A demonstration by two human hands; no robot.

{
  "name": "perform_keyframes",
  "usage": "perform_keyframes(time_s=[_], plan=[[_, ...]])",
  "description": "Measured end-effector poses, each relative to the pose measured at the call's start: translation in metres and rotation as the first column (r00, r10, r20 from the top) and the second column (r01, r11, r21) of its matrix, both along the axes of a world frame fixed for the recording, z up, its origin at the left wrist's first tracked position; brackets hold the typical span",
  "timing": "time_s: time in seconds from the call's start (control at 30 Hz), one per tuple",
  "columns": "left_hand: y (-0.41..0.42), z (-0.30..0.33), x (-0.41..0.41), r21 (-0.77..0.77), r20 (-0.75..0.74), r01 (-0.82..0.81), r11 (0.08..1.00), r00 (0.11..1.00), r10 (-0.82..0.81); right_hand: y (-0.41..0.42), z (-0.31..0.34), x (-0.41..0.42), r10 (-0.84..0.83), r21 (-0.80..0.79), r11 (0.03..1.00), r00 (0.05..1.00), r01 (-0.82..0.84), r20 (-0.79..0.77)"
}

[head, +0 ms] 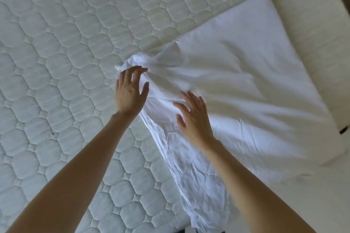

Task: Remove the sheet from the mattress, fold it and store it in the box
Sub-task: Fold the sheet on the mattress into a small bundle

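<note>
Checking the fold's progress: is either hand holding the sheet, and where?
Nothing is held. Left hand and right hand lie open over the sheet.

One sheet (236, 85), one mattress (56, 43), two hands.

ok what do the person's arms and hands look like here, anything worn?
Both forearms are bare all the way to the bottom edge of the picture: no sleeves in view. The left hand and right hand are gloveless, and no watch, bracelet or ring shows on the sides visible. A small dark spot sits on the back of the left hand. No markers or straps appear on either arm.
</note>
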State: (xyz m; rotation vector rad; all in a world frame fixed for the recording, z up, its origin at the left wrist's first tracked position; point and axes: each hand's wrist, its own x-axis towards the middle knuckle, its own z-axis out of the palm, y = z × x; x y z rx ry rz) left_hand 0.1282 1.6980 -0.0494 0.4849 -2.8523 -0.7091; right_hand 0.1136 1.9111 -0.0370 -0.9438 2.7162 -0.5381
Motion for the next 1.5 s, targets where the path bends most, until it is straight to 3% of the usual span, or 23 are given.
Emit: perform_keyframes(time_s=[0.23,0.4,0.5,0.63,0.73,0.87,0.93,1.1,1.3,1.5], plan=[[0.040,0.022,-0.078,0.102,0.108,0.056,0.993,0.992,-0.067,0.059,0.035,-0.101,-0.123,0.007,0.992,0.992,0.123,0.014],[0.054,0.024,-0.137,0.073,0.435,-0.090,0.993,0.899,0.050,0.071,0.049,-0.208,-0.103,0.079,0.991,0.994,0.105,-0.027],[0.061,0.019,-0.159,-0.003,0.518,-0.147,0.989,0.846,0.127,0.075,0.039,-0.277,-0.055,0.073,0.995,0.995,0.061,-0.087],[0.064,0.016,-0.176,-0.073,0.507,-0.227,0.971,0.830,0.232,0.065,0.015,-0.347,0.061,0.143,0.989,0.993,-0.046,-0.105],[0.065,0.013,-0.183,-0.067,0.490,-0.213,0.975,0.844,0.218,0.052,0.003,-0.381,0.183,0.257,0.954,0.980,-0.156,-0.084],[0.065,0.007,-0.191,-0.011,0.240,-0.136,0.991,0.961,0.135,0.047,0.000,-0.413,0.298,0.410,0.880,0.951,-0.240,-0.084],[0.069,0.004,-0.199,-0.032,0.174,-0.177,0.984,0.968,0.180,0.055,0.000,-0.426,0.289,0.403,0.891,0.945,-0.207,-0.156],[0.083,-0.013,-0.223,-0.059,0.446,-0.373,0.926,0.820,0.359,0.075,-0.019,-0.438,0.314,0.257,0.932,0.924,-0.256,-0.219],[0.116,-0.017,-0.247,0.040,0.356,-0.249,0.968,0.908,0.220,0.119,-0.018,-0.475,0.205,0.393,0.912,0.962,-0.121,-0.180],[0.126,-0.025,-0.259,0.040,0.381,-0.280,0.959,0.892,0.245,0.106,-0.029,-0.477,0.171,0.444,0.893,0.969,-0.075,-0.181]])
